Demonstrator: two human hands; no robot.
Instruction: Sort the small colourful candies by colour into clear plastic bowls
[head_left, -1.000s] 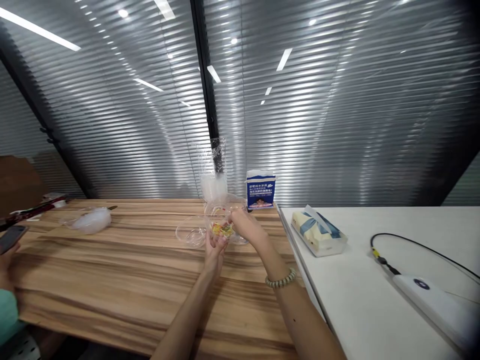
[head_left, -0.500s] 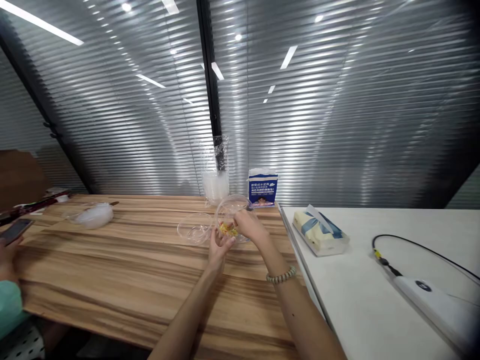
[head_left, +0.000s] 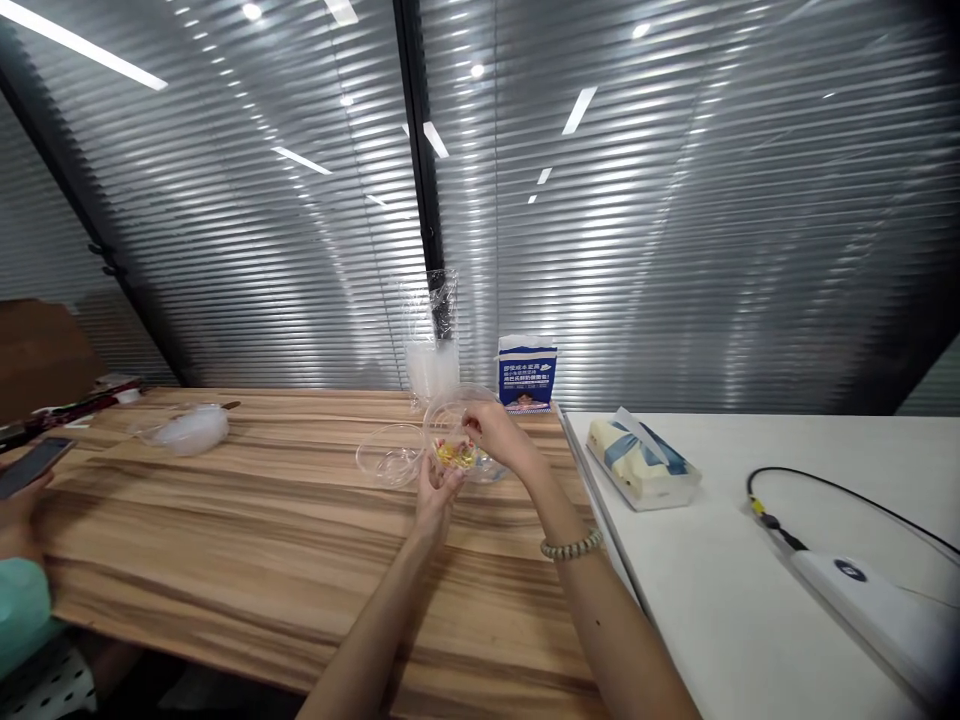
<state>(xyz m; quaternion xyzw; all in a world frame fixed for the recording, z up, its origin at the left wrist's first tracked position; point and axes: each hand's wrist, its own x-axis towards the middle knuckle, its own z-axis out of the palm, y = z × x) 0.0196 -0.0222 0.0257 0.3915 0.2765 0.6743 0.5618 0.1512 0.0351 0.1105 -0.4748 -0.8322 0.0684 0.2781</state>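
Observation:
A clear round plastic tub point(head_left: 442, 405) is tilted toward me above the wooden table. Small yellow and red pieces point(head_left: 454, 455), too small to name, lie in its lower part. My left hand point(head_left: 435, 490) grips the tub's near lower side, thumb toward the front. At the tub's right side, my right hand point(head_left: 491, 430) has its fingers curled together at the opening, just above the pieces; whether anything is pinched there I cannot make out. Left of the tub, touching or close to it, lie clear round plastic lids or tubs point(head_left: 391, 458).
Behind stand a clear bag of stacked plastic tubs point(head_left: 433, 372) and a blue-and-white packet point(head_left: 528, 375). On the white table are a tissue pack point(head_left: 641, 462) and a white device with a cable point(head_left: 862, 590). At left, another person's hand holds a phone point(head_left: 36, 466) near a plastic bundle point(head_left: 193, 430).
My right hand has lifted slightly out of the tub, uncovering more of the coloured pieces. My left hand keeps its hold. The other person's phone has shifted a little to the right.

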